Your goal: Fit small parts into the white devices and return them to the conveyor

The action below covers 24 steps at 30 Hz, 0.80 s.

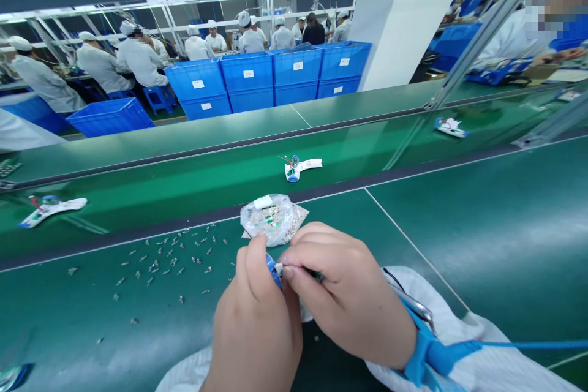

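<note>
Left hand and right hand pinch one small blue part together, likely to steady it. Beyond them a bag lies handy.

Green bench bears a clear bag; small, seemingly metal parts scattered left of it.

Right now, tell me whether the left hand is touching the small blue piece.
Touching. The head view shows the left hand gripping the small blue piece, with its thumb laid against the piece and no gap between them.
</note>
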Tool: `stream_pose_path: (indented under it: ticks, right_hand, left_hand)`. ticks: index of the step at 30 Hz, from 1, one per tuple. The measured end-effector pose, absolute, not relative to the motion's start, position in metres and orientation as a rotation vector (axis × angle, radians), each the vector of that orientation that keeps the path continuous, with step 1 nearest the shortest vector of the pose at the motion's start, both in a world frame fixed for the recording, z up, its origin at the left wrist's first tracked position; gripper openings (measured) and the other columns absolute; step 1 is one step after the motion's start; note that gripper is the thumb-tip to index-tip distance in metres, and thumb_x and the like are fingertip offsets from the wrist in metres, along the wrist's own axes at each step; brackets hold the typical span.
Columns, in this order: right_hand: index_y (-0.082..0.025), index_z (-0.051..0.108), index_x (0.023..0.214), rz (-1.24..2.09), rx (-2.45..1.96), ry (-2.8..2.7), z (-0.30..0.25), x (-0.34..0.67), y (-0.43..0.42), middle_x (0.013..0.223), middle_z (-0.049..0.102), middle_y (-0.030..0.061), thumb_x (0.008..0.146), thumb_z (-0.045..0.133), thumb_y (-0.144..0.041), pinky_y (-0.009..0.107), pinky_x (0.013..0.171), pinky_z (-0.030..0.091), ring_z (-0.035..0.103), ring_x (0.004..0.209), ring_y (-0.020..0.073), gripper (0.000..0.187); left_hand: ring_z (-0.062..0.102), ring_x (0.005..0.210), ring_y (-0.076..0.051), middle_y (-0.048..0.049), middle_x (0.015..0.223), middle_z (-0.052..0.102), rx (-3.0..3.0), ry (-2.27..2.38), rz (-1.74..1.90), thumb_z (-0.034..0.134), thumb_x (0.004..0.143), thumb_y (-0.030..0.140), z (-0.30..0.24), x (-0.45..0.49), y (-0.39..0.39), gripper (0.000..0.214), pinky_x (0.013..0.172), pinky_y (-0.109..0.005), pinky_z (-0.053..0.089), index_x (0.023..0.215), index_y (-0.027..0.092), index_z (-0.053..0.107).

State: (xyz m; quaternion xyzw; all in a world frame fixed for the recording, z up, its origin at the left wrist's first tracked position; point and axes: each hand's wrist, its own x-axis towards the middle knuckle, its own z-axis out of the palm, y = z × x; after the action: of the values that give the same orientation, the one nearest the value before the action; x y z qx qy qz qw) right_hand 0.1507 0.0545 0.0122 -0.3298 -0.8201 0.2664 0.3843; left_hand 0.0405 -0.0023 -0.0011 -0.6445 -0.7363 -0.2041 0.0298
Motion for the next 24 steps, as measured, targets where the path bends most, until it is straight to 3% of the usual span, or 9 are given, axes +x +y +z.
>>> stream_pose_path:
  ticks: [9, 20, 24]
  right_hand:
    - [-0.015, 0.057, 0.058, 0.694, -0.761, -2.144, 0.0155, 0.1556, 0.0633, 0.058, 0.056, 0.0018, 0.081, 0.044, -0.008, 0.026, 0.060, 0.035, 0.050, 0.062, 0.0122, 0.028]
    - [-0.014, 0.054, 0.058, 0.686, -0.808, -2.095, 0.0147, 0.1544, 0.0547, 0.059, 0.053, 0.0018, 0.082, 0.045, -0.011, 0.025, 0.057, 0.033, 0.046, 0.061, 0.0117, 0.026]
    - [-0.014, 0.055, 0.060, 0.734, -0.770, -2.103, 0.0156, 0.1559, 0.0580, 0.060, 0.052, 0.0008, 0.081, 0.045, -0.009, 0.025, 0.059, 0.034, 0.046, 0.061, 0.0108, 0.024]
  left_hand:
    - [0.066, 0.061, -0.023, -0.0098, 0.089, 0.065, -2.219, -2.250, -0.758, 0.033, 0.091, 0.021, -0.0048, 0.0321, 0.0009, 0.034, 0.049, -0.030, 0.048, 0.124, 0.019, 0.028]
    - [0.063, 0.057, -0.023, -0.0111, 0.087, 0.065, -2.099, -2.194, -0.737, 0.034, 0.088, 0.017, -0.0078, 0.0371, -0.0015, 0.037, 0.048, -0.031, 0.047, 0.124, 0.016, 0.029]
    - [0.065, 0.064, -0.022, -0.0104, 0.093, 0.064, -2.128, -2.285, -0.960, 0.036, 0.089, 0.022, -0.0047, 0.0337, -0.0036, 0.036, 0.051, -0.031, 0.048, 0.124, 0.020, 0.034]
